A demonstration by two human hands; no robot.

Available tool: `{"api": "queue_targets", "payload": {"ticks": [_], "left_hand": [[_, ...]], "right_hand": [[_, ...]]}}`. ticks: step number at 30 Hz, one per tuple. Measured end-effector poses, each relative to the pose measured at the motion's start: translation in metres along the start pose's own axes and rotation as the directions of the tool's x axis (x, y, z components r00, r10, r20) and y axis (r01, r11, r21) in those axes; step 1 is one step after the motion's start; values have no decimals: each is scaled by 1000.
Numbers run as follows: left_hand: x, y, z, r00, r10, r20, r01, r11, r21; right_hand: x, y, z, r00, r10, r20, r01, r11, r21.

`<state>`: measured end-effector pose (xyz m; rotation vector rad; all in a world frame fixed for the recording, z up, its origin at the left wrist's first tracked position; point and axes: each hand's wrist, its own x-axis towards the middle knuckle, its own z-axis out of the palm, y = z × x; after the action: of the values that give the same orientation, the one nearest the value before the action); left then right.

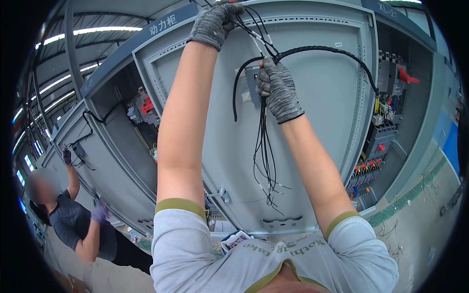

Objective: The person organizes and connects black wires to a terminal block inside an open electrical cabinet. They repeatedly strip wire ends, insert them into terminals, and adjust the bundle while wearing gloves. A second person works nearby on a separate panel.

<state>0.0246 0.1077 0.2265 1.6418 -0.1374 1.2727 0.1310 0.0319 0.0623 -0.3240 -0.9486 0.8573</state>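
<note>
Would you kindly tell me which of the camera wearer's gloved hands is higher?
The left hand, at the picture's top edge; the right hand grips the wires lower down.

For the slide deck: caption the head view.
Gloved left hand and right hand holding black wires before a grey cabinet door.

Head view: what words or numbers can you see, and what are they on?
I won't copy any out, but writing is on:
Left cabinet strip: big white characters, plus fainter ones lower down.
Right cabinet strip: white letters and numbers.
Shirt: greenish lettering, partly creased.
Door label: too small to read.
</note>
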Motion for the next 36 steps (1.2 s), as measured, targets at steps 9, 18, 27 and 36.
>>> {"api": "queue_targets", "payload": {"ticks": [9, 18, 27, 36], "left_hand": [[11, -4, 23, 992, 51, -112, -45, 997, 55], [-1, -2, 33, 989, 112, -95, -112, 994, 10], [-39, -1, 32, 990, 90, -111, -83, 994, 64], [-124, -55, 16, 941, 323, -104, -313, 944, 103]], "right_hand": [[-6, 9, 11, 939, -323, -122, 262, 897, -355], [-5, 18, 2, 796, -602, -69, 367, 569, -736], [-14, 9, -5, 844, -526, -102, 320, 648, -691], [-40, -6, -9, 963, -251, -98, 184, 879, -440]]}}
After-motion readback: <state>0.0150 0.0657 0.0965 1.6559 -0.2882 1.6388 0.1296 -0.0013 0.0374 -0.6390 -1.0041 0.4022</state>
